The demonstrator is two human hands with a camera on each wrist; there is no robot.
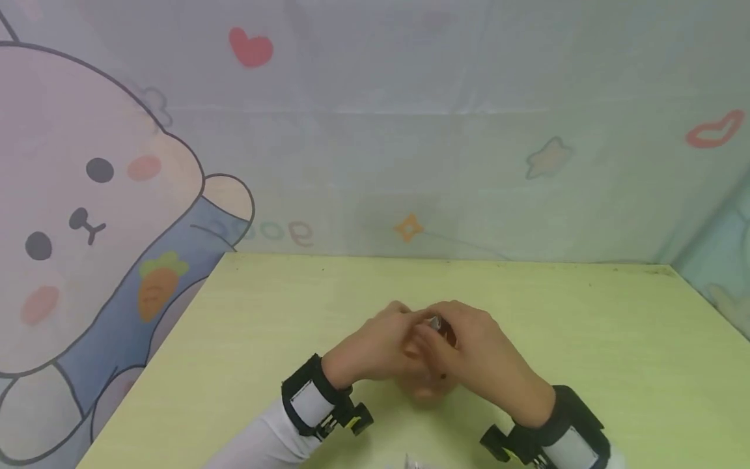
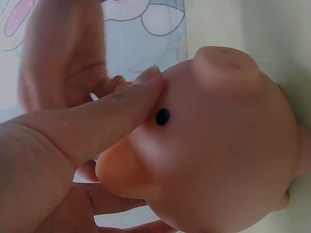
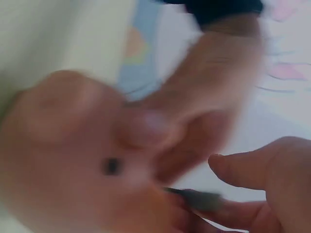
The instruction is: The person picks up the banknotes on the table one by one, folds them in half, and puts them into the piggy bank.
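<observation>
Pale fabric backdrop (image 1: 410,130), printed with a cartoon rabbit, hearts, stars and a carrot: hangs behind and to the left of the work surface.

Light yellow-green wooden table (image 1: 586,339): flat top, bearing the hands and the toy near its front middle.

White sleeve (image 1: 258,443): covers the left forearm, ending at a black wrist strap.

Black wrist straps with white panels, one on each wrist (image 1: 307,404): each carries a small camera mount.

Left hand (image 1: 375,348): comes in from the left, its fingers curled around the toy from that side. In the left wrist view its thumb (image 2: 116,114) presses on the toy's face just beside the black eye.

Right hand (image 1: 474,355): comes in from the right, meeting the left hand over the toy. Its fingers are bent over the top, pinching a small dark and silvery item (image 1: 436,324) at the toy's upper side; what that item is cannot be told.

Pink soft rubber pig toy (image 1: 428,387): rounded body with snout (image 2: 228,65), small black dot eye (image 2: 163,116) and orange-tinted ear (image 2: 119,167). It sits on the table at the front middle, between both hands and mostly hidden under them in the head view.
</observation>
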